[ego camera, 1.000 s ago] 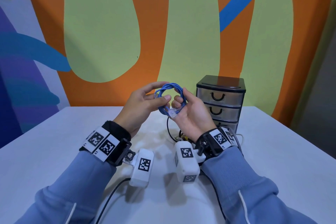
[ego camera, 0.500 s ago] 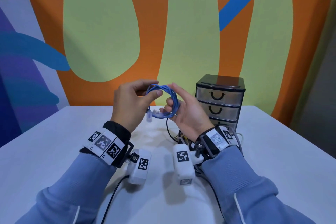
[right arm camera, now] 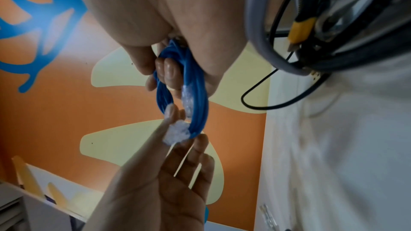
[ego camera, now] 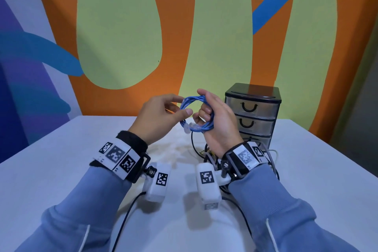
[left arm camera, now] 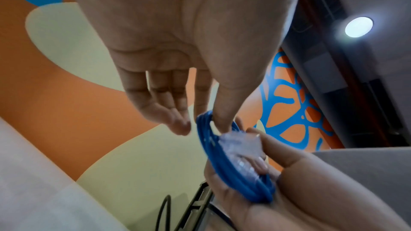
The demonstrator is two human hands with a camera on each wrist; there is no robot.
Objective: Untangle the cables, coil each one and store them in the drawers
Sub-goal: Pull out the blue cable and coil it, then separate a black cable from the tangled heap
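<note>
A blue cable [ego camera: 206, 128] is wound into a small coil and held up above the table. My right hand [ego camera: 204, 106] grips its right side, fingers curled through the loop. My left hand [ego camera: 182, 105] pinches the left side between thumb and forefinger. A clear plug [ego camera: 187, 128] sticks out at the coil's lower left. In the right wrist view the left fingertips [right arm camera: 171, 111] sit on a clear plug [right arm camera: 175, 134] at the end of the blue cable [right arm camera: 198, 94]. In the left wrist view the blue cable [left arm camera: 222, 173] lies across the right palm. The drawer unit [ego camera: 253, 106] stands behind, its three drawers closed.
A tangle of black, grey and white cables [ego camera: 208, 153] lies on the white table [ego camera: 306, 170] under my right wrist, in front of the drawers. One has a yellow plug [right arm camera: 300, 27]. The painted wall stands right behind the table.
My left hand has turned from palm-up to knuckles-up and moved its pinch along the coil. The clear plug has gone from the right palm to the coil's lower left.
</note>
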